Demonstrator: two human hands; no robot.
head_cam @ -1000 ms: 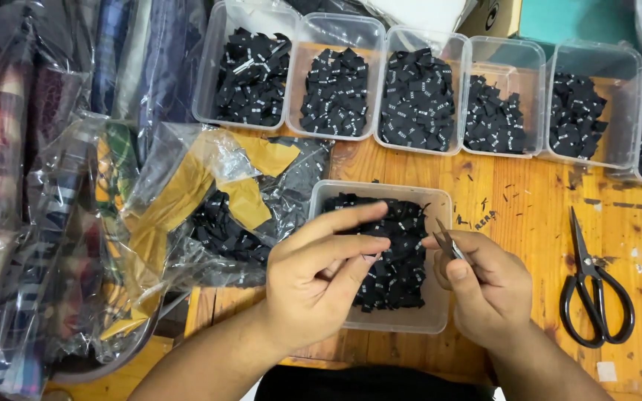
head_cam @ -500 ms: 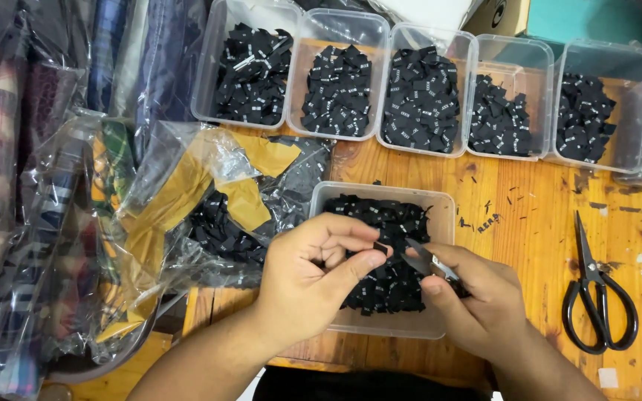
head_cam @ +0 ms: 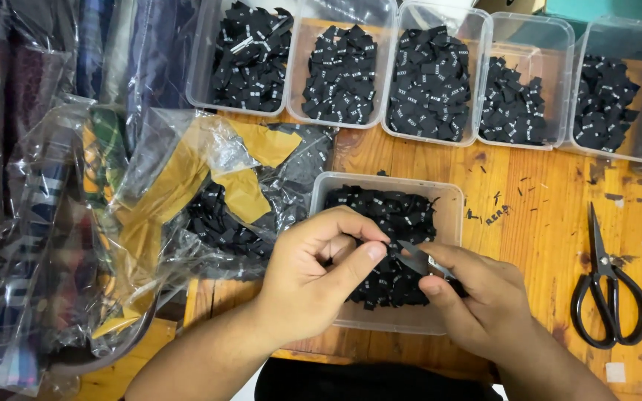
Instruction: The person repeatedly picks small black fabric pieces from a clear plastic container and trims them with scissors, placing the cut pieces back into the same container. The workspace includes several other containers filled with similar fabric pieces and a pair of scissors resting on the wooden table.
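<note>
Label: small black cloth tag (head_cam: 389, 251), pinched at left hand's thumb tip, over the near tub; mostly hidden, can't tell its print.
Left hand: left hand (head_cam: 313, 278) curled, thumb and forefinger closed on the tag, other fingers folded in.
Right hand: right hand (head_cam: 477, 301) gripped round a small metal snipper (head_cam: 419, 260), blades pointing left, tip touching the tag.
Near tub: clear plastic tub (head_cam: 451, 199) on the bench, about half full of black tags w/ white marks; both hands hover over its front half.
Room: bare bench (head_cam: 536, 238) strip to the right of the tub, w/ loose black scraps; left side crowded by bags.
Scissors: black-handled scissors (head_cam: 608, 286) lying flat, right of the right hand, well apart, blades pointing away.
Back row: five clear tubs (head_cam: 388, 70) side by side at the far edge, each w/ black tags.
Left: crumpled clear bag (head_cam: 209, 200) w/ yellow paper and more tags, just beside the near tub; folded cloth in plastic (head_cam: 24, 223) beyond it.
</note>
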